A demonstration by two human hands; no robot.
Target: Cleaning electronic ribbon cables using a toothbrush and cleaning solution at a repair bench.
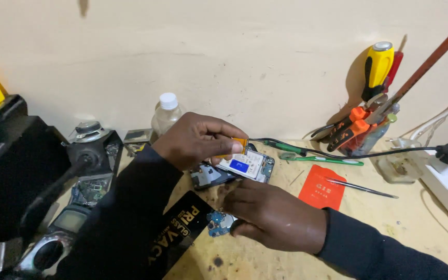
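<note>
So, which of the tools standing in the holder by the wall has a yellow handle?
The screwdriver standing tallest in the holder: its handle is yellow and black, while the pliers below have orange grips.

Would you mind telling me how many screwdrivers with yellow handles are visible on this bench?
1. The yellow-handled screwdriver stands upright in the tool holder at the back right, against the wall, above the orange-handled pliers. More could be hidden among the tools packed there.
</note>
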